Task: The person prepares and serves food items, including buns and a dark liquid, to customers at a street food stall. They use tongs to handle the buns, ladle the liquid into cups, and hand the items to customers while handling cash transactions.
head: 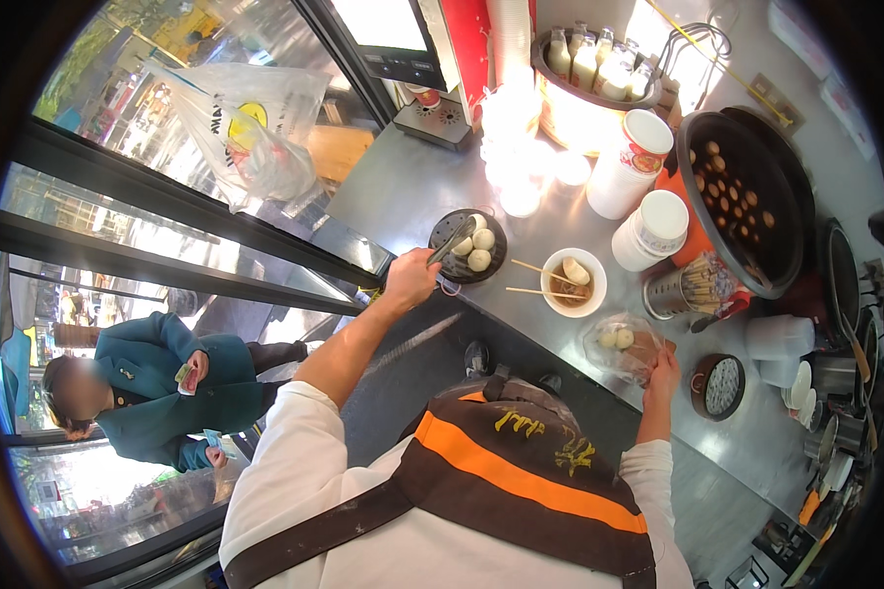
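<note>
My left hand (412,280) grips metal tongs (453,241), whose tips reach over several round white buns (480,239). The buns sit on a black round perforated tray (457,274) on the steel counter. In my right hand (661,377) hangs a clear plastic bag (637,364), held by its edge, with at least two pale buns (616,339) inside. Between the hands stands a white bowl (593,305) of brown liquid with one pale bun or dumpling (576,271) in it. Two wooden chopsticks (534,291) lie across its left rim.
White cup stacks (630,173), a chopstick holder (667,291) and a large pot (788,254) of egg-like balls in dark liquid line the counter's back. Bottles (582,70) fill a bucket. A dish (718,386) stands right. Beyond the window frame, a person (169,375) holds banknotes.
</note>
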Demonstrator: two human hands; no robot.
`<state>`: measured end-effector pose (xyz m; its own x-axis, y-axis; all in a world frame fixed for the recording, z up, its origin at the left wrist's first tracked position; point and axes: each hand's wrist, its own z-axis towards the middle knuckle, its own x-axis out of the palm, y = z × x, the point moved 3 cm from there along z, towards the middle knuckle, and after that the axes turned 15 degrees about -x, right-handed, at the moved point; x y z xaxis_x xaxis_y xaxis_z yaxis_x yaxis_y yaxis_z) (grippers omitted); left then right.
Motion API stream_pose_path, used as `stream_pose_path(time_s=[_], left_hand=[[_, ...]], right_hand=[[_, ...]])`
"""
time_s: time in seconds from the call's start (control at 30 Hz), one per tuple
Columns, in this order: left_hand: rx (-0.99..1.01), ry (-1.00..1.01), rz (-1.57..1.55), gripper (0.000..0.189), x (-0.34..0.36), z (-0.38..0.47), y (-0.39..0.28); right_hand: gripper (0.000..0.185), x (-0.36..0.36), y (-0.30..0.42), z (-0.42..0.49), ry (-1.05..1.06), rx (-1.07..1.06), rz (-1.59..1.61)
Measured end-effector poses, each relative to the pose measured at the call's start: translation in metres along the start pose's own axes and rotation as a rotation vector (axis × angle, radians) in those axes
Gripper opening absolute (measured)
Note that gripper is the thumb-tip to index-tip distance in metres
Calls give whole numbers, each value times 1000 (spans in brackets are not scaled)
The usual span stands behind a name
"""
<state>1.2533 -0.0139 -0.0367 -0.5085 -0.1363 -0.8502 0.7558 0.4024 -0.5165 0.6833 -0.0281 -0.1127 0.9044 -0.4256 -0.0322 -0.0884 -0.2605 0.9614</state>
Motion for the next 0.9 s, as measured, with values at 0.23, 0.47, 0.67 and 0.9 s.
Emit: stream_pose_path(time_s=[0.23, 0.47, 0.67, 0.9], left_hand=[[-179, 35, 207, 44, 18, -12, -22], [-124, 24, 35, 48, 11, -8, -5], [-230, 23, 127, 46, 29, -10, -11], [-188, 14, -26, 35, 31, 3, 4]], right_hand=[[19, -3, -7, 3, 6, -8, 31], [21, -13, -23, 12, -11, -13, 73], [21, -8, -12, 5, -3, 13, 14], [18, -14, -8, 3, -12, 32, -2]])
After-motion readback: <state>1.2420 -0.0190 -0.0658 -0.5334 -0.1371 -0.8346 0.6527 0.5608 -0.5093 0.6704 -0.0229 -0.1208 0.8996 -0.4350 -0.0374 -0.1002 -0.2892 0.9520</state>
